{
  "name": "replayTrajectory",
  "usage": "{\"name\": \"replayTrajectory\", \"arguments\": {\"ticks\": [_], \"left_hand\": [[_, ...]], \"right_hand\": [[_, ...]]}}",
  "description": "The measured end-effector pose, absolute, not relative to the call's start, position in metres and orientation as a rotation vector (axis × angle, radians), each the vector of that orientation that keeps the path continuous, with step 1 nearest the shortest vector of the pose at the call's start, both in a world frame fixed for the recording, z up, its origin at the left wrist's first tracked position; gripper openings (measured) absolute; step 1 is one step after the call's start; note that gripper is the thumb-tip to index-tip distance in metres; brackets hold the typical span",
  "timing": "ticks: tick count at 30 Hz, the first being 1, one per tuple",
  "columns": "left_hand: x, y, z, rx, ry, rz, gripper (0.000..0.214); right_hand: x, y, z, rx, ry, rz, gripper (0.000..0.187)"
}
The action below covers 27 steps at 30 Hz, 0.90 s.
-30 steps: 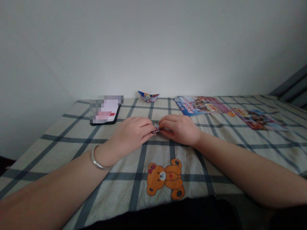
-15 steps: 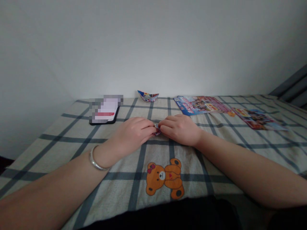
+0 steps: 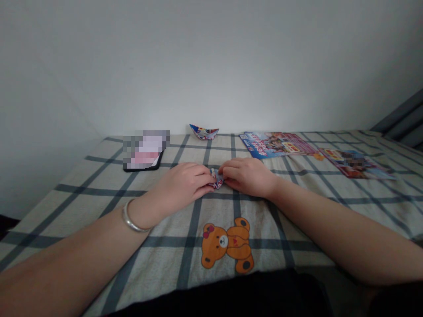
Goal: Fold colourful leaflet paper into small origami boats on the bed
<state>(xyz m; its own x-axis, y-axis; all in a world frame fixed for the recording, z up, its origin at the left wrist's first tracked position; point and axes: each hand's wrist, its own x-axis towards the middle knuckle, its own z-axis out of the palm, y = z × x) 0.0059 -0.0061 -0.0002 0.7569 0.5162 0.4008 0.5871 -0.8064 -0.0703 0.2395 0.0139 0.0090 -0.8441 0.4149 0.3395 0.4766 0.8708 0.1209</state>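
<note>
Between my two hands is a small folded piece of printed paper [image 3: 217, 179], blue, white and red, mostly covered by fingers. My left hand [image 3: 189, 179], with a silver bangle on its wrist, is closed on the paper's left side. From the right, my right hand [image 3: 247, 176] pinches its other side with curled fingers. Both hands rest low over the checked cloth. Behind them, near the wall, stands a folded paper boat [image 3: 204, 132] in similar bright print.
A phone [image 3: 145, 154] with a lit, partly blurred screen lies at the back left. Printed flyers [image 3: 274, 144] lie at the back right, with another flyer [image 3: 355, 164] further right. A checked cloth [image 3: 165, 259] with a printed bear covers the surface, up against a white wall [image 3: 211, 66].
More of the folded paper now shows between my fingers, its upper face turned into view. My hands have barely shifted. The phone screen shows a larger pink area.
</note>
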Motion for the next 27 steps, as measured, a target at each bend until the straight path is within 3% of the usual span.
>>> {"name": "replayTrajectory", "arguments": {"ticks": [13,27], "left_hand": [[0.0105,-0.0097,0.0051,-2.77,-1.067,-0.404,0.024],[0.0115,-0.0091,0.0078,-2.712,-0.959,-0.431,0.023]], "right_hand": [[0.2366,0.0108,0.0116,-0.71,-2.748,-0.223,0.032],[0.2324,0.0087,0.008,-0.679,-2.731,-0.365,0.027]]}}
